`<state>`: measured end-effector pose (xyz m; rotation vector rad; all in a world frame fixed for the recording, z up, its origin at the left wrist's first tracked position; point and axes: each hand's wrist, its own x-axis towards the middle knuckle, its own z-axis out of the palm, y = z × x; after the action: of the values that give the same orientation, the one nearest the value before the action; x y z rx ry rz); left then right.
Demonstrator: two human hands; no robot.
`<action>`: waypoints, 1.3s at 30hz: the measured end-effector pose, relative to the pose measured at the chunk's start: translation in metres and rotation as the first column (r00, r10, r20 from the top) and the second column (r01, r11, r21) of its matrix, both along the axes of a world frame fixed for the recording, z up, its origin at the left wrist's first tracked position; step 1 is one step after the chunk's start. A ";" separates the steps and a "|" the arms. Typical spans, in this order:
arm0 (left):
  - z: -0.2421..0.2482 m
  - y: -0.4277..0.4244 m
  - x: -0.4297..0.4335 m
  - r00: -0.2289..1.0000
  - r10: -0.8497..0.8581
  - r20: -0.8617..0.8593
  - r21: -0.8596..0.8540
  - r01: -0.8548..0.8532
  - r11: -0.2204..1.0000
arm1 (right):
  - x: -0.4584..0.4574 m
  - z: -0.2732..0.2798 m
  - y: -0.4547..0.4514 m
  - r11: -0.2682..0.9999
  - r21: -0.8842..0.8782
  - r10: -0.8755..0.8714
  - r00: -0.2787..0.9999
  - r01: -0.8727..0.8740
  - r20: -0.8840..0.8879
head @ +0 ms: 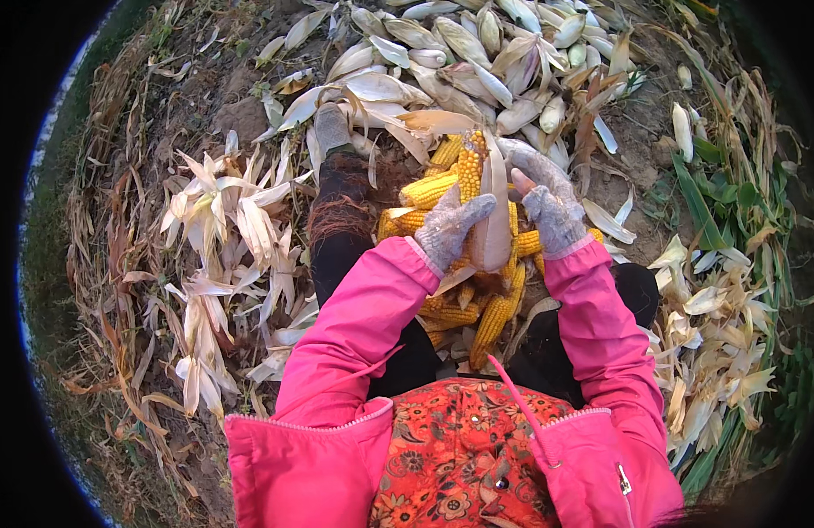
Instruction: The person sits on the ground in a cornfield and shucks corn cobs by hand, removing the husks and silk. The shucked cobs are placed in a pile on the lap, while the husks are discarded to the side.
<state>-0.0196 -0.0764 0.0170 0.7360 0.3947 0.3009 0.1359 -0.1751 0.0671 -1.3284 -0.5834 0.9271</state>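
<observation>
My left hand (450, 228), in a worn grey knitted glove, grips a partly husked ear of yellow corn (471, 168) with its thumb across the front. A long pale husk leaf (494, 221) hangs down along the ear's right side, and another dry husk leaf (440, 121) spreads left near its top. To the right, my right hand (557, 204) is gloved too, with a bare thumb tip. Its fingers curve toward the ear's upper end, thumb apart; whether the fingertips touch the husk is hidden. Beneath both hands lies a heap of bare yellow corn ears (496, 317) between my legs.
A large pile of ears in husks (459, 66) lies ahead. Stripped husks (228, 218) gather on the left, with more husks (710, 350) on the right. My outstretched left leg (341, 218) borders the heap. Dry stalks (109, 218) and green leaves (700, 204) lie farther out.
</observation>
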 end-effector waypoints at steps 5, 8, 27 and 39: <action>0.007 -0.008 0.017 0.986 -0.032 -0.161 0.339 0.085 0.937 | -0.002 -0.001 0.005 0.952 -0.271 -0.124 0.989 0.141 0.079; 0.006 -0.011 0.022 0.985 -0.020 -0.170 0.329 0.076 0.941 | -0.005 -0.004 0.006 0.948 -0.260 -0.188 0.982 0.185 0.013; 0.001 0.052 0.002 0.939 0.345 0.008 -0.128 -0.341 0.931 | 0.031 -0.033 -0.025 0.967 0.240 0.086 0.785 0.082 -0.614; 0.020 0.035 0.006 0.901 0.428 0.069 0.142 -0.434 0.890 | -0.022 -0.002 -0.007 0.871 -0.492 0.302 0.800 -0.010 0.518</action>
<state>-0.0137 -0.0414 0.0372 0.7894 0.5045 0.7726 0.1143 -0.1822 0.0650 -2.0661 -1.0021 0.8147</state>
